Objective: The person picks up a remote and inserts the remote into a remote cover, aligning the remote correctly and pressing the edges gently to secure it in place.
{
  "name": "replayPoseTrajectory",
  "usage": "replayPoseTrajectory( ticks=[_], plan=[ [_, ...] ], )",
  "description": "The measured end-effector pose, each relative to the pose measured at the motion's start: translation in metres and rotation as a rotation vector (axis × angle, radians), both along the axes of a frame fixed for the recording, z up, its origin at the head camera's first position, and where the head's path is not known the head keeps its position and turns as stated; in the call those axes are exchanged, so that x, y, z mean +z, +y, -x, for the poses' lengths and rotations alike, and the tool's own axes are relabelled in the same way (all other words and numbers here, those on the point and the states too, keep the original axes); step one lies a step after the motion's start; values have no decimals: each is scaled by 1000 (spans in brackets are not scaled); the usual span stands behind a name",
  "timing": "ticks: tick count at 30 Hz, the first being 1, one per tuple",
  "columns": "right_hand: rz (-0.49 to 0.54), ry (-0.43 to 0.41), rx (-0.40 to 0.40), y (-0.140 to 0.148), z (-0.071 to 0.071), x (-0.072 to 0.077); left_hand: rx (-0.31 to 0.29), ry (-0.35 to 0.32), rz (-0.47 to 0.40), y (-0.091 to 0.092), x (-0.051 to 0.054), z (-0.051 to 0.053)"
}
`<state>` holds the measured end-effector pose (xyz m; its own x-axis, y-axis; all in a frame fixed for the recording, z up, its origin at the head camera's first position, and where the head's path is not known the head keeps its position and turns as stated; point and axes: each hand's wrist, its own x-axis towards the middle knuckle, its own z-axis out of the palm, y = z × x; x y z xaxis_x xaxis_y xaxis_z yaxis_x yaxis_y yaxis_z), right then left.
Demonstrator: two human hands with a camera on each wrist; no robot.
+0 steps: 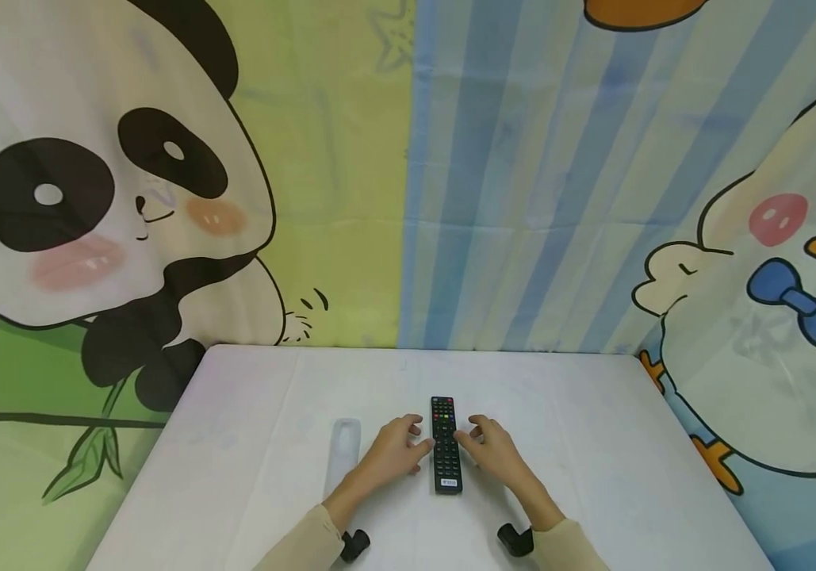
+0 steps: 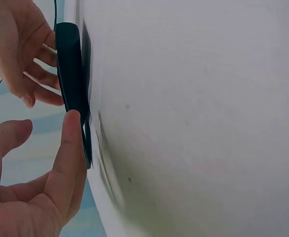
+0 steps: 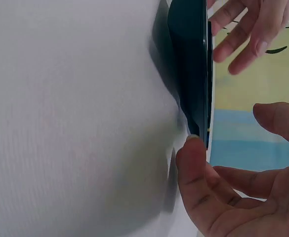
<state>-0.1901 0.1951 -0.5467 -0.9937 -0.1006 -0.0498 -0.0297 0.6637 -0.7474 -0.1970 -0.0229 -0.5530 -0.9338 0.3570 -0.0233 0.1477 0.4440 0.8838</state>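
A black remote control (image 1: pixel 446 448) with rows of buttons lies face up on the white table, its long side pointing away from me. My left hand (image 1: pixel 395 450) is at its left side and my right hand (image 1: pixel 491 450) at its right, fingers loosely bent and apart. In the left wrist view, a fingertip of the left hand (image 2: pixel 40 182) is at the edge of the remote (image 2: pixel 71 69). The right wrist view has a fingertip of the right hand (image 3: pixel 233 192) at the near end of the remote (image 3: pixel 191 64); whether either touches is hard to tell.
A clear, pale elongated case (image 1: pixel 342 452) lies on the table (image 1: pixel 250 444) left of the remote, partly behind the left forearm. Black wrist devices show at both sleeves. Behind the table hangs a cloth (image 1: pixel 336 174) printed with a panda and a white bird.
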Motion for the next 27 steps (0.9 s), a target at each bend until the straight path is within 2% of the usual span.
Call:
replayPoseTrajectory(
  ticks=[9, 17, 22, 27],
  plan=[
    [107, -110, 16, -7, 1, -7, 5, -64, -13, 12, -8, 5],
    [30, -65, 23, -12, 2, -7, 2, -96, -36, 19, -10, 6],
    [37, -56, 49, -12, 2, -8, -3, -114, -61, 22, -11, 7],
    [62, -59, 42, -11, -1, -11, 7, -113, -66, 23, -13, 6]
  ],
)
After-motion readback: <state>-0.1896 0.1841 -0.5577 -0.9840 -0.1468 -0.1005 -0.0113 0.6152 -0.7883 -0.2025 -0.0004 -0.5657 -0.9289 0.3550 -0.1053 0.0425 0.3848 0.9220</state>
